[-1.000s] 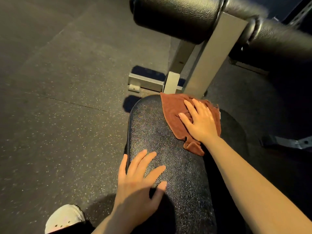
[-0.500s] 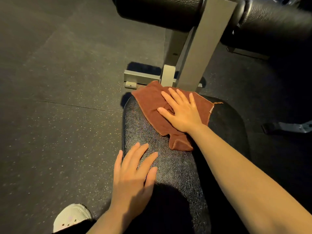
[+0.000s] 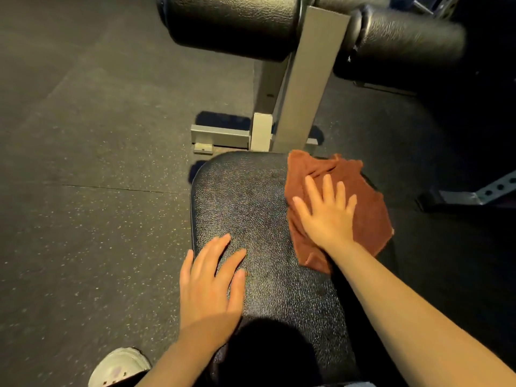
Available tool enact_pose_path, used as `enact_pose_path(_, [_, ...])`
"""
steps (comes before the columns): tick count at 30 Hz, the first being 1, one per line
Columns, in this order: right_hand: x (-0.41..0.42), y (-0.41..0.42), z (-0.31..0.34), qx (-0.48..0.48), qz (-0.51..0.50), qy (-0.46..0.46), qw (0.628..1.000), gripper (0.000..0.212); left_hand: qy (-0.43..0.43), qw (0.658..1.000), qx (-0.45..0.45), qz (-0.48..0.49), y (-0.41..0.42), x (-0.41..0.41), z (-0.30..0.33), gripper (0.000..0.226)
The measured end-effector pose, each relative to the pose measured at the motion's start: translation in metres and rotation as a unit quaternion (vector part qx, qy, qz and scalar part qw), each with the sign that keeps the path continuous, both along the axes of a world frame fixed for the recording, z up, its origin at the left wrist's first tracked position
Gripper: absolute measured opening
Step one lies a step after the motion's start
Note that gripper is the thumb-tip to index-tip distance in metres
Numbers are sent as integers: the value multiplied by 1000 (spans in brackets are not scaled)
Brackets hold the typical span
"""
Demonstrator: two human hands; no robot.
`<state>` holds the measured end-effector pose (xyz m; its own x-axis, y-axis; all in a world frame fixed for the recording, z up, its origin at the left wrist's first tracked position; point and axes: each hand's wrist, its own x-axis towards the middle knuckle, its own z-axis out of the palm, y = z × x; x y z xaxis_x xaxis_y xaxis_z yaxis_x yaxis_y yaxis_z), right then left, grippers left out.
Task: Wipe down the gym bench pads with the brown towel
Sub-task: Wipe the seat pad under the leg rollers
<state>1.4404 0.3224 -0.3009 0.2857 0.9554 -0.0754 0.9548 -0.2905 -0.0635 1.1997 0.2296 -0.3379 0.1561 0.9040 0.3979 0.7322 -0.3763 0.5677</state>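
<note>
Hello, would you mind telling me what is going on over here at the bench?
A person is wiping a gym bench. The right hand presses flat on the brown towel at the far right part of the black seat pad, while the left hand rests flat on the pad's near left edge. The roller pads above are untouched.

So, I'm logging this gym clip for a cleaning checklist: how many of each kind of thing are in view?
Flat bench pads: 1
Roller pads: 2
Brown towels: 1
Hands: 2, left hand on the pad, right hand on the towel
Shoes: 1
Total: 7
</note>
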Motion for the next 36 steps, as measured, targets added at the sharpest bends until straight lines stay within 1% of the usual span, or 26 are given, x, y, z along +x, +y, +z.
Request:
enact_pose_path(2, [-39, -10, 0, -6, 57, 7, 998, 70, -12, 1000, -14, -1, -2, 0, 0, 36])
enact_pose_path(4, [-81, -18, 1, -8, 137, 13, 990, 77, -23, 1000, -15, -9, 0, -3, 6, 34])
enact_pose_path(6, [-108, -19, 2, -22, 194, 14, 981, 80, -25, 999, 15, -26, 5, -12, 25, 32])
enact_pose_path(7, [-112, -13, 4, -27, 203, 16, 979, 81, -24, 999, 31, -22, 11, -20, 40, 32])
enact_pose_path(10, [-110, 18, 10, -18, 181, 16, 983, 78, -19, 999, 28, 24, 24, -52, 78, 33])
enact_pose_path(13, [-118, 57, 11, -9, 127, 25, 992, 75, 5, 997, 10, 76, 26, -76, 90, 31])
enact_pose_path(17, [-133, 95, 13, -1, 72, 38, 997, 73, 54, 995, 51, 64, 33, -104, 86, 27])
enact_pose_path(19, [-140, 95, 12, 11, 62, 39, 997, 72, 53, 995, 31, 82, 37, -120, 87, 23])
enact_pose_path(22, [-152, 73, 7, 32, 70, 32, 997, 67, 9, 993, -28, 117, 40, -125, 93, 22])
enact_pose_path(24, [-161, 52, 4, 33, 92, 33, 995, 65, 1, 994, -41, 103, 42, -114, 94, 23])
enact_pose_path(28, [-171, -6, -5, 35, 148, 45, 987, 72, 14, 998, -9, 54, 44, -85, 94, 28])
enact_pose_path(32, [-171, -72, -18, 57, 215, 18, 975, 73, 6, 999, 17, 43, 42, -65, 100, 19])
enact_pose_path(34, [-166, -83, -22, 58, 232, 10, 971, 71, 14, 999, 22, 32, 42, -63, 100, 22])
enact_pose_path(36, [-160, -75, -20, 59, 242, 24, 968, 69, 33, 999, 21, 25, 40, -64, 98, 26])
